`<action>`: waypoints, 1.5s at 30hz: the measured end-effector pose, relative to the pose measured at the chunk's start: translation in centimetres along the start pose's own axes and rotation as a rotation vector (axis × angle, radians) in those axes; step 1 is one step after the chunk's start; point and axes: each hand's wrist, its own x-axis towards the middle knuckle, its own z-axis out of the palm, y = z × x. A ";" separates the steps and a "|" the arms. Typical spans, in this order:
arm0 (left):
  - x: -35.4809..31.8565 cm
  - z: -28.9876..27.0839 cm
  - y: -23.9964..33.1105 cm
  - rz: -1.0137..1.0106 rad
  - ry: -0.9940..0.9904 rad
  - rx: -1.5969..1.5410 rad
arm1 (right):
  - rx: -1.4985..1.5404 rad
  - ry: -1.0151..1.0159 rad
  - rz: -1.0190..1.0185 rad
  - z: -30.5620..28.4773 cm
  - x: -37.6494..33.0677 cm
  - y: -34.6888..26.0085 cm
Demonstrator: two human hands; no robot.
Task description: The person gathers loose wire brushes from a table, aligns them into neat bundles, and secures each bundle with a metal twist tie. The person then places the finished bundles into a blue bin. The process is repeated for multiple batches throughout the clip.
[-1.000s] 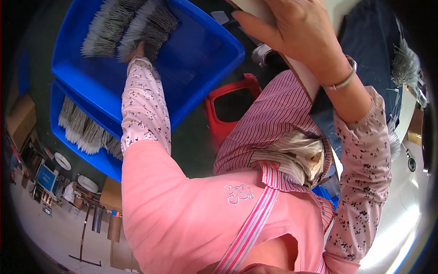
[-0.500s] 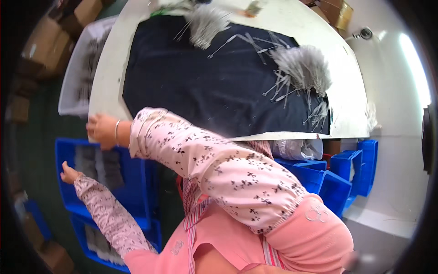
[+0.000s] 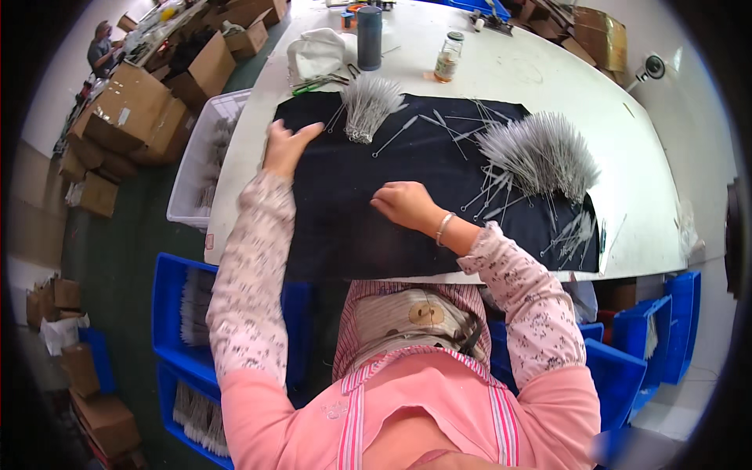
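My left hand (image 3: pixel 288 147) is over the left edge of a dark cloth (image 3: pixel 337 227), thumb spread away from the fingers and nothing in it. It is nearest to an upper bunch of grey wire-handled cleaning brushes (image 3: pixel 370 106). Above the middle of the cloth is my right hand (image 3: pixel 409 205), its fingers curled together with nothing showing in them. To its right lies a larger pile of brushes (image 3: pixel 540 157), with loose ones around it. A single brush (image 3: pixel 395 136) lies between the two bunches. Wire loops show at the handle ends.
On the white table (image 3: pixel 540 55) stand a dark bottle (image 3: pixel 369 39), a glass jar (image 3: pixel 448 59), a white cloth bag (image 3: pixel 316 53) and green-handled scissors (image 3: pixel 315 84). Blue bins (image 3: pixel 168 313) and a white crate (image 3: pixel 188 184) flank the table. Cardboard boxes (image 3: pixel 133 117) and another person (image 3: pixel 102 51) are farther left.
Both hands have come from the blue bins and the table's left corner to the cloth. My left hand moved up, my right hand swung right. The view has shifted, showing more of the far table.
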 end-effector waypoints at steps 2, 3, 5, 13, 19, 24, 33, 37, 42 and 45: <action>2.1 5.3 2.3 -0.027 -0.167 0.180 | 0.062 0.041 0.117 -0.2 -1.4 1.7; 2.9 7.1 3.4 -0.075 -0.243 0.254 | 0.087 0.053 0.088 0.3 -1.7 2.2; 4.1 10.0 3.2 -0.110 -0.278 0.436 | 0.142 0.074 0.028 1.6 -1.9 2.8; 4.1 15.5 5.9 -0.279 -0.227 1.188 | 0.156 0.040 0.083 1.9 -1.7 2.9; 5.5 16.4 3.8 -0.270 -0.253 1.060 | 0.159 0.080 0.073 2.2 -2.2 2.7; 5.9 17.0 3.7 -0.234 -0.220 1.089 | 0.177 0.078 0.072 2.3 -2.4 3.0; 8.5 14.2 2.8 -0.239 -0.328 0.905 | 0.737 0.186 0.339 1.2 1.7 5.2; 10.1 12.2 1.2 -0.289 -0.355 0.578 | 1.066 0.222 0.531 0.1 5.7 6.8; 10.9 9.8 -1.7 -0.446 -0.482 -0.054 | 1.032 0.432 0.557 3.4 11.3 8.6; 10.3 8.7 -2.8 -0.475 -0.465 -0.317 | 1.000 0.425 0.547 3.9 13.2 7.7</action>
